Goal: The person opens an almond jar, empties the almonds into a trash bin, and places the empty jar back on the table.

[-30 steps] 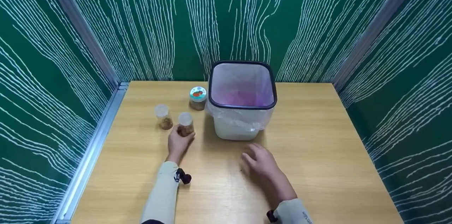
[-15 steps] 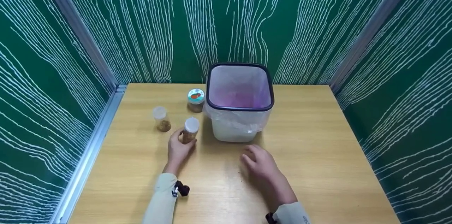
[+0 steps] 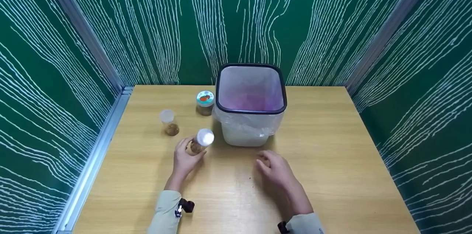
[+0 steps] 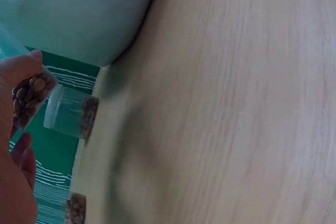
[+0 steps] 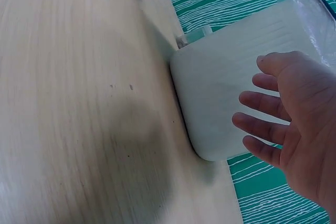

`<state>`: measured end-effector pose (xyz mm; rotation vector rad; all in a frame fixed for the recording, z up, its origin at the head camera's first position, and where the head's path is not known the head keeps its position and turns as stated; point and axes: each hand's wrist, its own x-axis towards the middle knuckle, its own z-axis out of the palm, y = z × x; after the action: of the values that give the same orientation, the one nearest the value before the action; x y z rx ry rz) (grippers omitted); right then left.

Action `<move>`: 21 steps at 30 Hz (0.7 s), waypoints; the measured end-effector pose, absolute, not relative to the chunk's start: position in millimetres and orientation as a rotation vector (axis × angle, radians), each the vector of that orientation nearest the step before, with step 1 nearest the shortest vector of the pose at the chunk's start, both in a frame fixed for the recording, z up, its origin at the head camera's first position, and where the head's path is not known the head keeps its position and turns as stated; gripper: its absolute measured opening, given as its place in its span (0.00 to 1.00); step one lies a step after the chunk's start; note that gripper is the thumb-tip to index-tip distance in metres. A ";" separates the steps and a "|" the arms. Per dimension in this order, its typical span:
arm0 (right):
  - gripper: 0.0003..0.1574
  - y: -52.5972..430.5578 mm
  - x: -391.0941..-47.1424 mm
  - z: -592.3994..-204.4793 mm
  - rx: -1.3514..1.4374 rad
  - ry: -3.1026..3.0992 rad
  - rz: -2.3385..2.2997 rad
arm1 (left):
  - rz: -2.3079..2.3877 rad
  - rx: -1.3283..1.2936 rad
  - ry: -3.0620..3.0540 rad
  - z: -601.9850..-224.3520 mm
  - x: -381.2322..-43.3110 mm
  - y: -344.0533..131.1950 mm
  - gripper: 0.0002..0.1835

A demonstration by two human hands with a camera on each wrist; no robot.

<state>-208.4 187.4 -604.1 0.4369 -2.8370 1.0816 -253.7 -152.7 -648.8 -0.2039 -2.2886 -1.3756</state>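
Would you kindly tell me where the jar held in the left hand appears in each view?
Head: the held jar is slightly left of centre, below mid-height, in the left hand.
Left wrist: at the left edge, around mid-height, partly covered by the hand.
Right wrist: at the top edge, near centre, cut off by the frame.
Shared landmark: the pale bin, visible in all three.

"Where did the bin [image 3: 241, 132] stand?"
"On the table [image 3: 332, 152], just right of the first jar [image 3: 205, 105]."
"And the second jar [image 3: 169, 125]?"
"It stood farther left. The left hand [image 3: 186, 158] held the third jar [image 3: 201, 142] before both."
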 end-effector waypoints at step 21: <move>0.12 193.2 -203.4 -555.9 0.569 -2.576 0.989 | -1.353 -0.477 -2.240 -602.6 -249.6 -135.1 0.31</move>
<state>-203.4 193.2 -555.9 0.5686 -2.5763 0.9892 -249.6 -135.1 -602.6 -0.4770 -2.2404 -1.3534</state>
